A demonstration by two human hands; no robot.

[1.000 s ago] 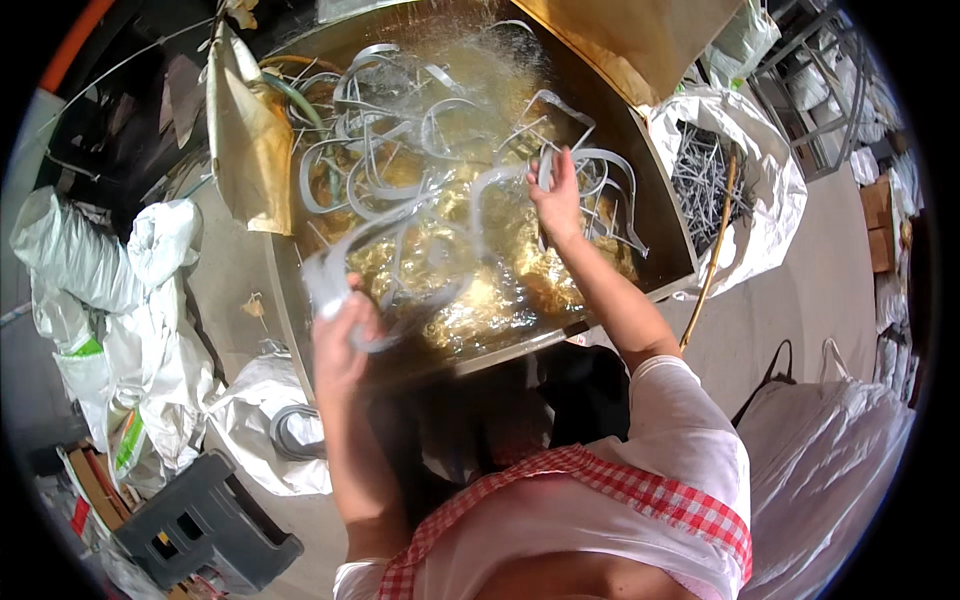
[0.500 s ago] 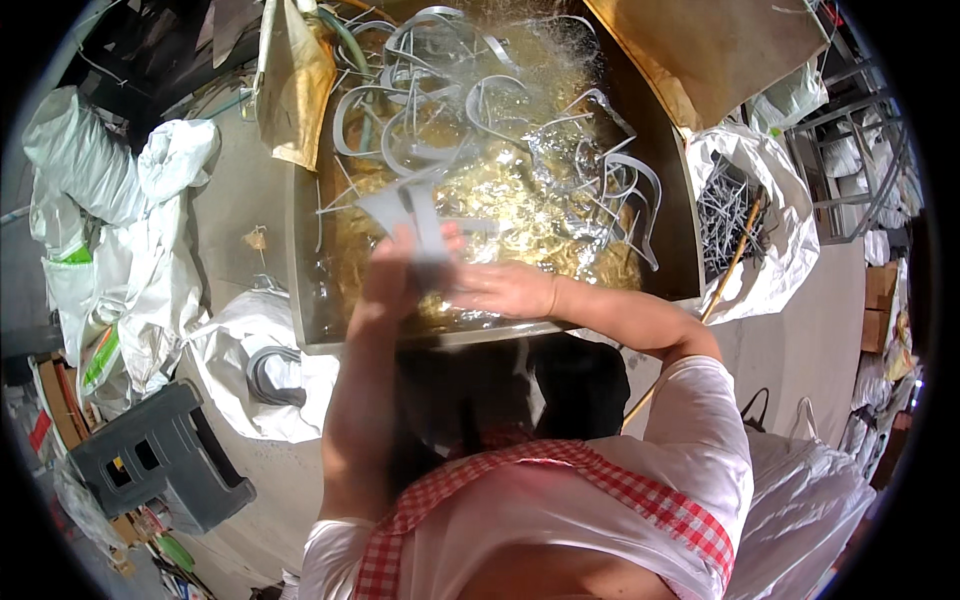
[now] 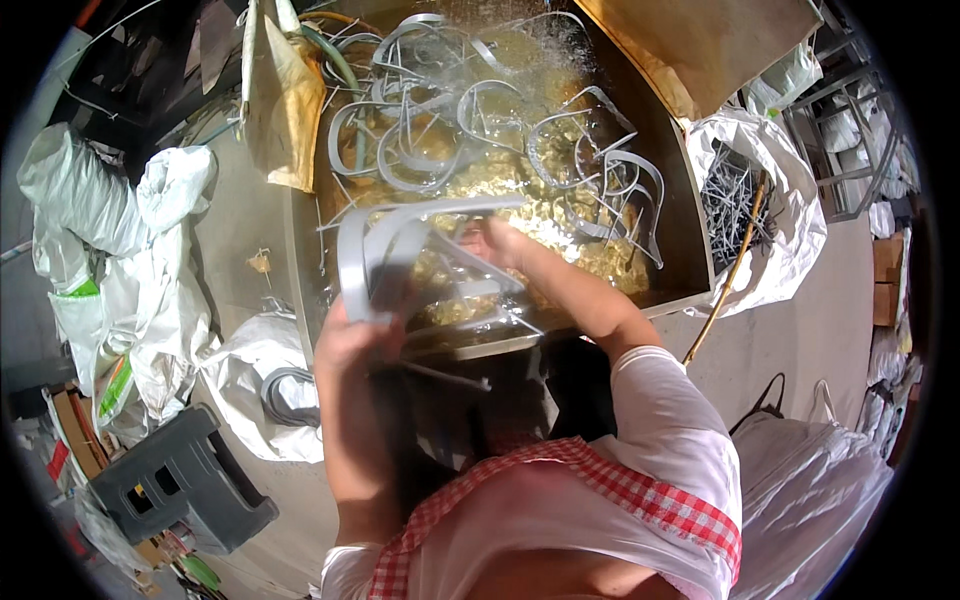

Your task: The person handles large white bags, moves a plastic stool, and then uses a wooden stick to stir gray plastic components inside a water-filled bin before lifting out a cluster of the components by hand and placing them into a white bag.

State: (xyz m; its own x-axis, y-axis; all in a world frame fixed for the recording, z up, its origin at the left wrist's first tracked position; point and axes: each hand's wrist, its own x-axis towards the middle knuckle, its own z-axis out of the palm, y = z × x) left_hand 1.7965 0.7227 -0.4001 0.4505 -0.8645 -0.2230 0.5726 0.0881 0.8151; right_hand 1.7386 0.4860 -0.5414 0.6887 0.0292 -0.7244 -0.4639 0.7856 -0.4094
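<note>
My left hand (image 3: 352, 335) is closed round the lower end of a bundle of grey curved strips (image 3: 352, 255), raised over the near left part of a metal tank (image 3: 692, 200). The bent bands of the bundle hide some of its fingers. My right hand (image 3: 497, 243) is beside the strips' free ends, above the water. Motion blurs its fingers, so their grip is unclear. Several more grey curved strips (image 3: 430, 175) with thin stems lie in the shallow, glittering water, and spray rises at the tank's far end.
A white sack (image 3: 790, 265) of thin grey pieces stands at the right, with a wooden stick (image 3: 735, 265) leaning on it. Left of the tank are another white sack (image 3: 250, 385) with grey bands and a dark plastic step stool (image 3: 185, 485). Stained sheets (image 3: 280, 110) flank the tank.
My hands were close together at the tank's near side. Now they are apart: the left is lower and further left with the strips spread upright, the right further up and right.
</note>
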